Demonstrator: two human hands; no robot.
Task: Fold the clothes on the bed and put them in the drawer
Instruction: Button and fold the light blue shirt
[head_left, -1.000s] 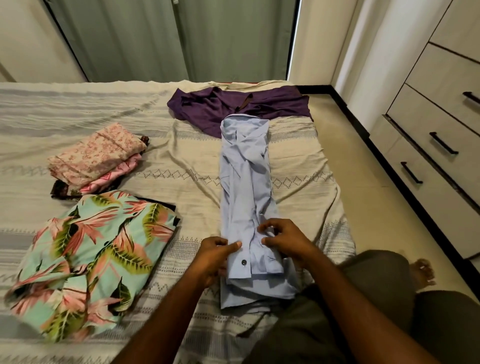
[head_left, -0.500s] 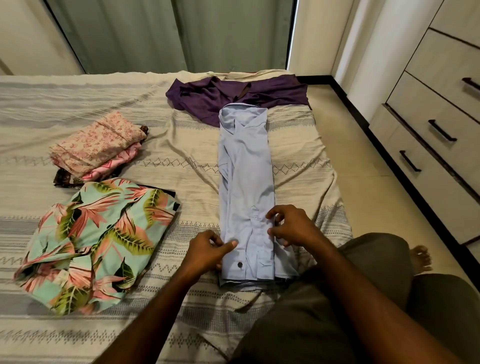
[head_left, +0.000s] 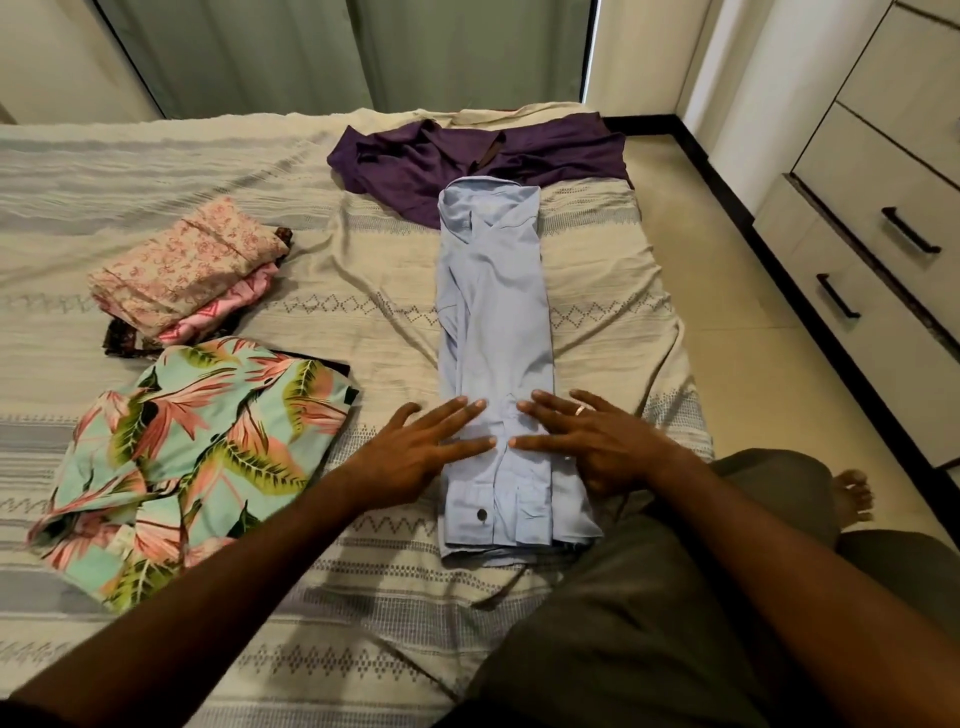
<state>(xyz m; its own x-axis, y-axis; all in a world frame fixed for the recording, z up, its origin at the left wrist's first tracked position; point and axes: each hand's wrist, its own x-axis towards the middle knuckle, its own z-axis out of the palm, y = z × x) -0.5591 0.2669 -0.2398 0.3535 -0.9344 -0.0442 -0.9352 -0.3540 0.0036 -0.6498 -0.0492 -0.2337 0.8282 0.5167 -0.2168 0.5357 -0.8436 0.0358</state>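
A light blue shirt (head_left: 493, 332) lies on the bed (head_left: 363, 291), folded into a long narrow strip with its collar at the far end. My left hand (head_left: 415, 452) presses flat on its near left side, fingers straight. My right hand (head_left: 587, 441), wearing a ring, presses flat on the near right side. A crumpled purple garment (head_left: 467, 156) lies unfolded beyond the collar. A folded tropical-print shirt (head_left: 197, 457) sits at the left. Behind it is a stack of folded pink patterned clothes (head_left: 182, 270).
A chest of drawers (head_left: 893, 218) with dark handles stands at the right, all drawers closed. Tiled floor (head_left: 727, 322) runs between it and the bed. Green curtains (head_left: 337, 52) hang behind the bed. My knee (head_left: 675, 597) rests on the bed's near edge.
Both hands let go of the shirt's cuff end where they were pinching and now lie flat with straight fingers on the shirt. The strip looks smoother.
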